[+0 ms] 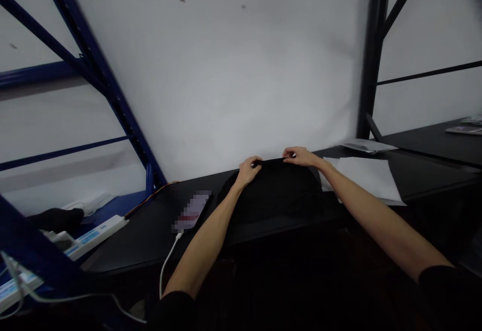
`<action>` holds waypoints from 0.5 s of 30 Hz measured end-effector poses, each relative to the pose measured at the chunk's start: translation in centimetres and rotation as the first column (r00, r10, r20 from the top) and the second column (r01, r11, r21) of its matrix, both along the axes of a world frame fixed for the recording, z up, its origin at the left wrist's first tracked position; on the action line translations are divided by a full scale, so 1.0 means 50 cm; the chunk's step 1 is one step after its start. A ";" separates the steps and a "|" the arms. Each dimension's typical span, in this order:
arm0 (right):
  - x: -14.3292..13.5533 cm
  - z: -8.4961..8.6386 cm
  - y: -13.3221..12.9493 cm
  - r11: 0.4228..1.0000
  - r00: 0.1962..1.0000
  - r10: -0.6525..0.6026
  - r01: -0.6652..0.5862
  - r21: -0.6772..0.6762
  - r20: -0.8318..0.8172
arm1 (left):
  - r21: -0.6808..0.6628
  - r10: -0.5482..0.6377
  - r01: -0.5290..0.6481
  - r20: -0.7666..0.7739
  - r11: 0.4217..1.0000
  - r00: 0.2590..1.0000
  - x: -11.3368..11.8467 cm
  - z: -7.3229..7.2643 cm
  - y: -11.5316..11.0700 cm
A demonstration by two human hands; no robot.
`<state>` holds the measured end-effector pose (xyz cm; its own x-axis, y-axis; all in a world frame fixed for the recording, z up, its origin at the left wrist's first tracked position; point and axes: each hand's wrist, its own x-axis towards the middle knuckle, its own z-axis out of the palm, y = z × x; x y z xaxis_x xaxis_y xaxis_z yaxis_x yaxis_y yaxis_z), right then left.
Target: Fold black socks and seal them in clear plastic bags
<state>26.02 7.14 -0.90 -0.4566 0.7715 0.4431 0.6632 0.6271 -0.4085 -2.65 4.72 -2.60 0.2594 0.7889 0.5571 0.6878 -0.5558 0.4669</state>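
A black, soft-looking cloth item (pixel 278 190) lies on the dark shelf, its far edge raised in a slight curve. My left hand (pixel 249 170) pinches that edge on the left, thumb and fingers closed on it. Farther right, my right hand (pixel 297 156) grips the same edge between thumb and fingertips. The cloth is so dark that its folds and exact kind cannot be made out. Beside my left forearm lies a phone (pixel 193 211) with a white cable plugged into its near end.
White sheets or flat bags (pixel 371 178) lie right of the cloth. A power strip (pixel 96 235) with cables sits at the left, near a blue rack post (pixel 113 90). A black post (pixel 371 54) stands at the right, and a pale wall (pixel 233 70) rises behind the shelf (pixel 135 243).
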 end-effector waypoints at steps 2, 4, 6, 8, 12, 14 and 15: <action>0.004 0.006 -0.001 0.997 0.997 0.065 -0.066 -0.036 -0.044 | 0.017 0.010 -0.010 0.015 1.000 1.000 -0.002 0.002 0.002; 0.007 0.013 -0.004 0.988 0.987 0.127 -0.135 -0.077 -0.097 | 0.029 0.034 -0.035 0.029 0.999 0.999 -0.005 0.005 0.004; 0.010 0.019 -0.008 0.977 0.974 0.170 -0.187 -0.106 -0.151 | 0.048 0.047 -0.049 0.047 0.998 0.998 -0.010 0.007 0.008; 0.015 0.022 -0.010 0.967 0.966 0.192 -0.216 -0.131 -0.175 | 0.068 0.042 -0.046 0.056 0.997 0.998 -0.016 0.008 0.011; 0.033 0.012 0.002 0.965 0.970 0.213 -0.228 -0.130 -0.120 | 0.104 0.032 -0.035 0.029 0.994 0.999 -0.024 0.012 0.011; 0.045 0.003 0.014 0.971 0.972 0.208 -0.219 -0.099 -0.109 | 0.113 0.030 -0.031 0.007 0.993 1.000 -0.026 0.015 0.008; 0.050 -0.001 0.019 0.973 0.973 0.204 -0.214 -0.082 -0.111 | 0.110 0.028 -0.028 -0.004 0.993 1.000 -0.027 0.016 0.007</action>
